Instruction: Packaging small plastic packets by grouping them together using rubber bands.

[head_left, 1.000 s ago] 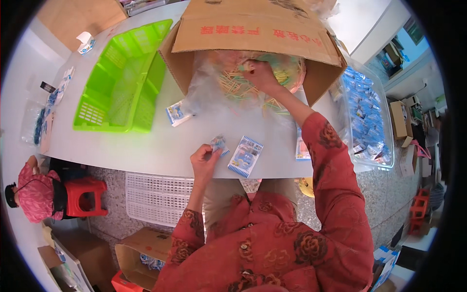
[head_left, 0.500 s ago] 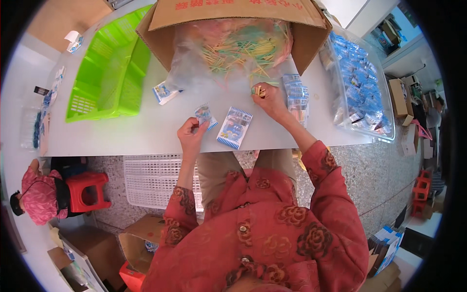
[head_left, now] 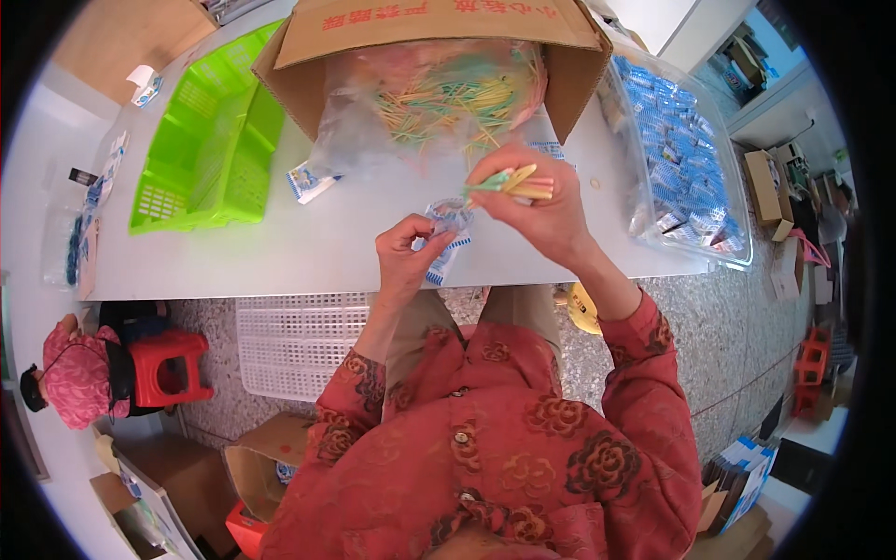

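Observation:
My left hand [head_left: 401, 261] pinches a small clear-and-blue plastic packet [head_left: 450, 214] between thumb and fingers, above the table's near edge. Partly covered by that packet and hand, a blue-and-white packet [head_left: 441, 269] lies flat. Raised to the right of it, my right hand [head_left: 551, 219] is closed on a bunch of thin pastel sticks [head_left: 519, 183], yellow, pink and green, their ends pointing toward the packet. Beyond both hands, an open cardboard box [head_left: 439, 28] on its side holds a clear plastic bag with many loose sticks [head_left: 448, 98] of the same kind.
A green plastic basket [head_left: 201, 140] stands left on the white table [head_left: 308, 252]. One blue-and-white packet [head_left: 313, 181] lies near it. A clear bin of blue packets [head_left: 677, 154] is at right; more packets [head_left: 546, 148] show behind my right hand. A person [head_left: 84, 378] is at far left.
My right hand has come up and nearer from the box's mouth with the bunch of sticks. My left hand has moved right with the small packet, now over the flat packet.

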The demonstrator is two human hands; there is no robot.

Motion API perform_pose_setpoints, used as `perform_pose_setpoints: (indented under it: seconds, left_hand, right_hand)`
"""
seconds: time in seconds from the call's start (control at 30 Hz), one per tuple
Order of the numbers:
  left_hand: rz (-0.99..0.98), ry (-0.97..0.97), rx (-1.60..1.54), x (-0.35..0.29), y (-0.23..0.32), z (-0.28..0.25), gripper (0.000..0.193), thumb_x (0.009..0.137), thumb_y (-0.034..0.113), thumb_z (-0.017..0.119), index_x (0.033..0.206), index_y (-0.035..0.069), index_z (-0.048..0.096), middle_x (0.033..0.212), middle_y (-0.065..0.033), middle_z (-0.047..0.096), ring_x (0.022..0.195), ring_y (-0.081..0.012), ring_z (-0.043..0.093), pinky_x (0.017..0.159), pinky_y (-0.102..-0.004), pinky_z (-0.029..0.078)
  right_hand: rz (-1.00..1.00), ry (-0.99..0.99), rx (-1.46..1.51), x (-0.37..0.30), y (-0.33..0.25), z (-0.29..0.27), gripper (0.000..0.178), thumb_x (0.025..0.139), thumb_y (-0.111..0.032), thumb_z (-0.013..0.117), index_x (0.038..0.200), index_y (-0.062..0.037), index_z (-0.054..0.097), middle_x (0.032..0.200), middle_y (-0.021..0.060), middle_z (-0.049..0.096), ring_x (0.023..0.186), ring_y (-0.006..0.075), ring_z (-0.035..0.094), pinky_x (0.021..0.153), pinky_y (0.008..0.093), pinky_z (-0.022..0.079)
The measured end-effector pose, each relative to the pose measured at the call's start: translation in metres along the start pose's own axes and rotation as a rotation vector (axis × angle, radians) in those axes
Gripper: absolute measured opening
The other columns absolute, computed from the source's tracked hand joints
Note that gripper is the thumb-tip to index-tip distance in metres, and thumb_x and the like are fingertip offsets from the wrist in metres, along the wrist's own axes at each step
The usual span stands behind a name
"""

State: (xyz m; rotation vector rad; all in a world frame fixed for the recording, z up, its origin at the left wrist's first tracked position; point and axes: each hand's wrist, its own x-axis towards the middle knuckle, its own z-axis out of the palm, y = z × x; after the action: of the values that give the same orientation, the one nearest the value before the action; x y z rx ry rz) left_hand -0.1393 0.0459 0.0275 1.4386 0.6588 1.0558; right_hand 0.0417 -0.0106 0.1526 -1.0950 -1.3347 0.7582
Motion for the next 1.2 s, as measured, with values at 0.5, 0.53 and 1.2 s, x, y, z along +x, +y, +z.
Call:
perform_pose_setpoints:
  seconds: [0.5,0.53,1.2]
  left_hand:
    - [-0.083,-0.007,0.114,0.016,0.01,0.018,0.01,0.078,0.003,0.073,0.079,-0.001,0.064,0.067,0.0014,0.061,0.061,-0.0022,0.051,0.055,-0.0187,0.04]
    - [-0.075,-0.033,0.114,0.017,0.007,0.018,0.01,0.078,0.003,0.073,0.079,-0.001,0.064,0.067,0.0014,0.061,0.061,-0.0022,0.051,0.055,-0.0187,0.04]
    - [-0.005,-0.07,0.057,0.04,0.0,0.023,0.011,0.08,0.001,0.07,0.09,-0.003,0.067,0.078,-0.001,0.065,0.071,-0.0046,0.056,0.066,-0.0195,0.045]
  right_hand:
    - [0.13,-0.164,-0.237,0.005,0.012,-0.012,0.011,0.079,-0.004,0.068,0.089,-0.0013,0.063,0.076,0.002,0.062,0.069,0.0068,0.056,0.062,0.0236,0.046]
    - [0.083,-0.182,-0.299,0.008,0.013,-0.014,0.011,0.08,-0.006,0.067,0.089,-0.0017,0.063,0.076,0.0021,0.062,0.069,0.007,0.056,0.062,0.0237,0.046]
    - [0.09,-0.175,-0.237,0.043,0.026,-0.024,0.049,0.101,-0.037,0.035,0.103,0.0004,0.067,0.111,0.0113,0.062,0.103,0.0175,0.053,0.088,0.0297,0.041]
